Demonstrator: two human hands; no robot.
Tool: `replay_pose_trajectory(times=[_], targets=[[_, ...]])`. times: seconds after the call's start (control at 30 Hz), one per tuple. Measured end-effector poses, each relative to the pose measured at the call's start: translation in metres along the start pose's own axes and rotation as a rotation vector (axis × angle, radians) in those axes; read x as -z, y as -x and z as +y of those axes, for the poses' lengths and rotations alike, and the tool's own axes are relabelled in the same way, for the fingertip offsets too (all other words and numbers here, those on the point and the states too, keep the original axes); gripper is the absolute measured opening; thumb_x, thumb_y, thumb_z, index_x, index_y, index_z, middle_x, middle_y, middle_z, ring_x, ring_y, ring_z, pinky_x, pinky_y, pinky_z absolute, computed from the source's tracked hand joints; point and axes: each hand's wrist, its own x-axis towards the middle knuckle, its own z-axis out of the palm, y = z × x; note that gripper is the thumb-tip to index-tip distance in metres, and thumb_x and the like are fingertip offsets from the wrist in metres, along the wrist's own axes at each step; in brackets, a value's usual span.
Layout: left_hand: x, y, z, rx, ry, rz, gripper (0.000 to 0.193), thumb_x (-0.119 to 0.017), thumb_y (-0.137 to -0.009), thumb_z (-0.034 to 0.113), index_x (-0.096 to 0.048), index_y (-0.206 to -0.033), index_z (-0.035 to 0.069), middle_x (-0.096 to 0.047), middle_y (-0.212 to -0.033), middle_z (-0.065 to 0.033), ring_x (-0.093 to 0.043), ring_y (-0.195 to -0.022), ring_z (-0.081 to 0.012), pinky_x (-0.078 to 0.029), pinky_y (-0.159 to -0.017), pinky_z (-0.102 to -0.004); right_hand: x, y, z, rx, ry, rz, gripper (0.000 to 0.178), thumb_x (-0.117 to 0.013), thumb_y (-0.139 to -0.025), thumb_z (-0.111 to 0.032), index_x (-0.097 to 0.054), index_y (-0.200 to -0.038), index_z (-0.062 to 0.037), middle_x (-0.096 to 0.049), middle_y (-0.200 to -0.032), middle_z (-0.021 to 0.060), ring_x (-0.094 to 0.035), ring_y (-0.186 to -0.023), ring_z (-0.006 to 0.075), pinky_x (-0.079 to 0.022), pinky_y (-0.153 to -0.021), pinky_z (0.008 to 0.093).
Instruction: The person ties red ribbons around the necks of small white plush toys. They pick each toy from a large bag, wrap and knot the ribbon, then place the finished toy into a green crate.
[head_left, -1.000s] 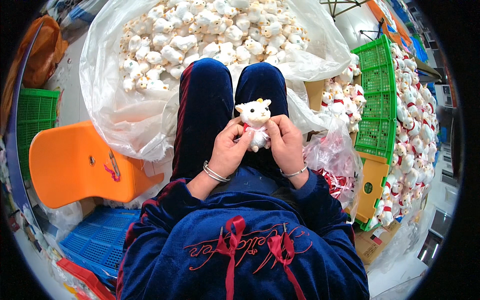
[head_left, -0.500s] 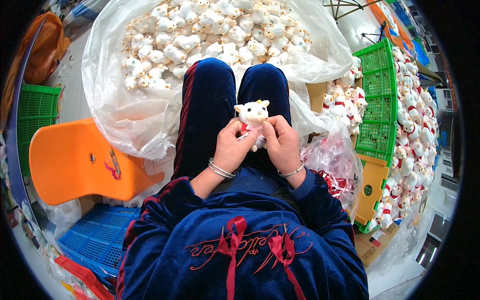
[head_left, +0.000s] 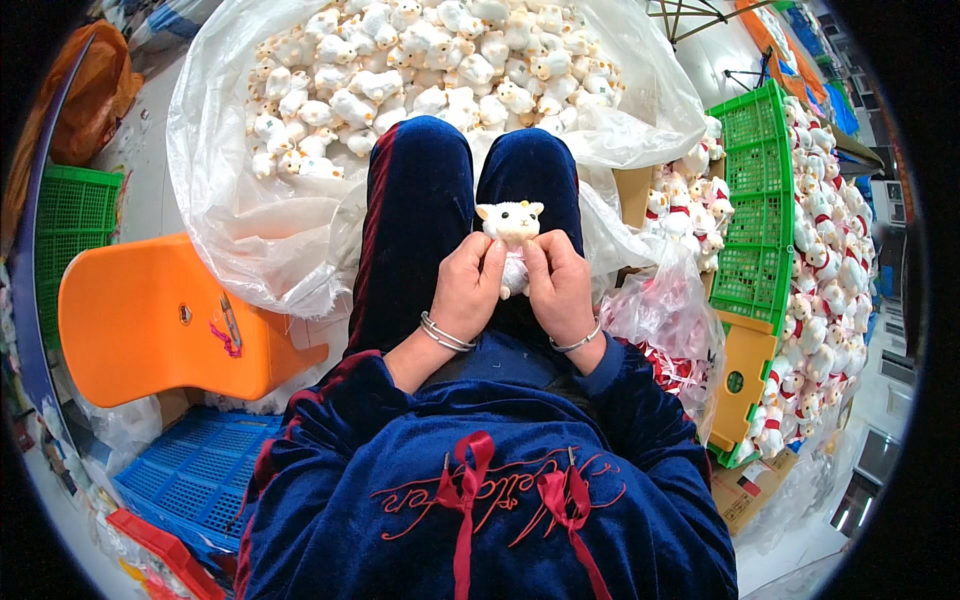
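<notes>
A small cream plush sheep sits upright above my lap, facing up toward me. My left hand is closed on its left side, thumb at the neck. On the other side my right hand grips it the same way, with fingers curled behind. A pale pinkish strip shows faintly at the neck between the two thumbs; whether a ribbon runs round the back is hidden. The toy's white belly shows below the thumbs. Both wrists wear silvery bangles.
Beyond my knees lies a clear plastic sack heaped with white plush toys. At right stand a green crate, many toys with red neckbands and a bag of red pieces. An orange stool bearing snips is at left.
The red piece by my left fingers and the pink strip at the neck have mostly gone from sight. The plush sheep and both hands have shifted slightly.
</notes>
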Motion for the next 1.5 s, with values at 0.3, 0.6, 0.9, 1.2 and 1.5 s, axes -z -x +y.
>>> replay_pose_trajectory(times=[0.3, 0.6, 0.9, 1.2, 1.5], targets=[[-0.001, 0.006, -0.015, 0.005, 0.078, 0.043, 0.029, -0.054, -0.106, 0.017, -0.057, -0.082, 0.002, -0.061, -0.069, -0.0077, -0.059, -0.062, -0.0126, -0.048, -0.056, -0.0307, -0.004, 0.003, 0.005, -0.1, -0.102, 0.012, 0.019, -0.059, -0.103, -0.015, -0.059, -0.09, -0.0009, -0.063, -0.071, 0.0131, -0.062, -0.062, 0.0211, -0.048, -0.057, 0.0356], [0.009, 0.01, -0.009, 0.084, 0.365, -0.029, 0.022, -0.054, -0.102, 0.012, -0.049, -0.121, 0.001, -0.063, -0.113, -0.0145, -0.065, -0.095, -0.0151, -0.056, -0.078, -0.0299, 0.006, 0.007, 0.01, -0.212, -0.431, -0.045, 0.025, -0.046, -0.111, -0.024, -0.058, -0.102, -0.0036, -0.058, -0.078, -0.0007, -0.047, -0.061, 0.0038, -0.039, -0.054, 0.0201], [-0.005, 0.011, -0.022, -0.121, 0.445, -0.055, 0.027, -0.065, -0.092, 0.0, -0.05, -0.115, 0.0, -0.046, -0.145, -0.0225, -0.056, -0.126, -0.0245, -0.048, -0.106, -0.0377, 0.008, 0.01, 0.014, -0.205, -0.42, -0.095, 0.026, -0.069, -0.098, -0.017, -0.059, -0.115, 0.0005, -0.061, -0.089, 0.0007, -0.054, -0.071, 0.0046, -0.047, -0.062, 0.0207], [0.003, 0.014, -0.016, 0.072, 0.219, 0.007, 0.034, -0.077, -0.086, 0.005, -0.053, -0.109, -0.001, -0.063, -0.12, -0.0162, -0.064, -0.113, -0.0204, -0.054, -0.093, -0.0327, 0.021, 0.006, 0.014, -0.027, -0.098, -0.229, 0.058, -0.081, -0.082, -0.009, -0.053, -0.131, 0.0021, -0.06, -0.099, 0.0064, -0.059, -0.076, 0.0099, -0.051, -0.065, 0.0223], [0.005, 0.012, 0.005, -0.019, 0.294, -0.176, 0.055, -0.073, -0.087, 0.002, -0.047, -0.135, -0.004, -0.044, -0.147, -0.0171, -0.06, -0.122, -0.0217, -0.06, -0.088, -0.0295, 0.025, 0.015, 0.029, -0.201, -0.453, -0.228, 0.062, -0.076, -0.083, -0.003, -0.045, -0.137, 0.0001, -0.058, -0.123, 0.0092, -0.062, -0.097, 0.0121, -0.052, -0.074, 0.0249]])
